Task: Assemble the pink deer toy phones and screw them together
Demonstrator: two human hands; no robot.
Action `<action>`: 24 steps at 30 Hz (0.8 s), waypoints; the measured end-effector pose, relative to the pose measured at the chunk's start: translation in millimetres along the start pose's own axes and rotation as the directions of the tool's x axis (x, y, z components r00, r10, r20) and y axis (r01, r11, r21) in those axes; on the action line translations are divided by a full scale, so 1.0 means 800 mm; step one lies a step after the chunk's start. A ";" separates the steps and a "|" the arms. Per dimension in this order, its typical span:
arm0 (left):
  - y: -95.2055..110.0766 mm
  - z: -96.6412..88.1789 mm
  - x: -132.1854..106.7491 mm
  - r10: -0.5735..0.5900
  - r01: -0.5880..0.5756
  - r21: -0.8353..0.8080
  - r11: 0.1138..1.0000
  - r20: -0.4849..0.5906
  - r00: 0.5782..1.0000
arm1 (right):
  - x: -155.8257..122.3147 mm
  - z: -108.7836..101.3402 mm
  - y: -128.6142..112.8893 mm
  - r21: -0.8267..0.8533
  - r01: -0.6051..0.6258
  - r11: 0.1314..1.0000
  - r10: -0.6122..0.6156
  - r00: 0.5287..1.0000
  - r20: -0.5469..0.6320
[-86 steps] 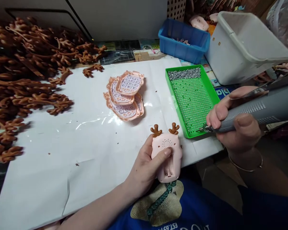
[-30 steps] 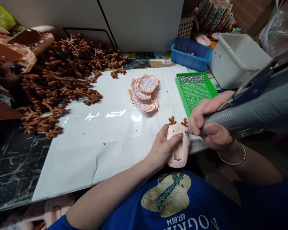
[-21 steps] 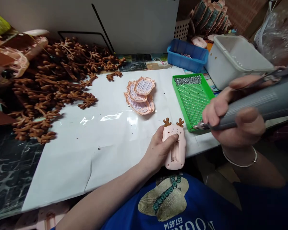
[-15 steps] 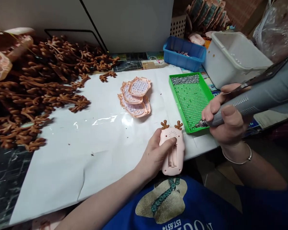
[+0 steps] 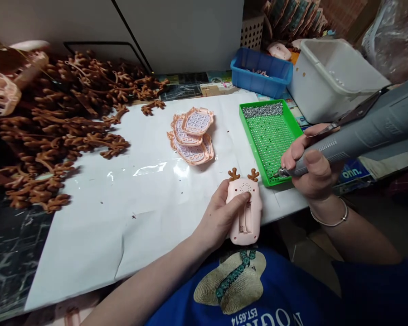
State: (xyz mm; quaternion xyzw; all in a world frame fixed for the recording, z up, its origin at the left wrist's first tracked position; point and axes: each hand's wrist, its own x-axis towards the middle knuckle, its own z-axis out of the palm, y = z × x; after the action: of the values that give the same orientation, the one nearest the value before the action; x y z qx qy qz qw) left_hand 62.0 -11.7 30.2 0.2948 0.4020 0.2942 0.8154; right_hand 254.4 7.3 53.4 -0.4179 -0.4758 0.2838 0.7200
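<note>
My left hand [image 5: 222, 213] is closed on a pale pink plastic toy [image 5: 256, 213] with small brown antlers, its thumb pressed on the back. The toy's open battery slot and speaker holes face up, over the table's front edge. Wrapped round a grey electric screwdriver [image 5: 357, 131], my right hand [image 5: 314, 170] is at the near right corner of a green screw tray [image 5: 255, 149]. The bit points down-left over that corner; whether it touches a screw I cannot tell. Silver screws fill the tray's holes and lie heaped at its far end.
A stack of pink keypad shells [image 5: 192, 136] lies mid-table. Brown antler parts [image 5: 75, 104] are piled at the left. Behind the tray stand a blue bin [image 5: 261, 74] holding small parts and a white tub [image 5: 326, 86]. A grey panel [image 5: 180, 36] borders the back.
The screwdriver and my right hand have shifted slightly left at the tray corner. The pink toy stays in my left hand, nearly unmoved. The camera view has shifted a little.
</note>
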 end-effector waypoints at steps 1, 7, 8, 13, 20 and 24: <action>0.000 0.000 0.000 0.002 -0.002 -0.001 1.000 0.007 1.000 | 0.001 0.000 0.000 -0.020 0.004 1.000 -0.004 1.000 0.004; -0.003 0.001 0.001 0.028 -0.027 -0.013 1.000 0.048 0.998 | 0.013 0.023 -0.041 0.100 0.077 0.992 -0.074 0.997 -0.037; -0.004 0.001 0.002 0.034 -0.033 -0.020 0.999 0.059 0.998 | 0.014 0.031 -0.051 0.131 0.081 0.988 -0.077 0.996 -0.036; -0.010 0.002 0.005 0.062 -0.051 -0.099 0.994 0.106 0.992 | 0.002 0.071 -0.081 0.161 0.020 0.987 -0.029 0.998 0.055; -0.008 0.005 0.004 0.095 -0.088 -0.078 0.993 0.093 0.991 | -0.010 0.093 -0.059 0.239 -0.005 0.971 -0.024 0.993 0.118; -0.009 0.004 0.003 0.103 -0.094 -0.089 0.991 0.099 0.990 | -0.015 0.094 -0.048 0.230 -0.053 0.972 0.009 0.982 0.189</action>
State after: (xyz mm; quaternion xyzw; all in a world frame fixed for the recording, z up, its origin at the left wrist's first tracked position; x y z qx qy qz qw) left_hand 67.7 -15.4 25.5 0.2945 0.3313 0.3354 0.8313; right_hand 180.9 3.6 95.9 -0.3090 -0.4977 0.3869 0.7121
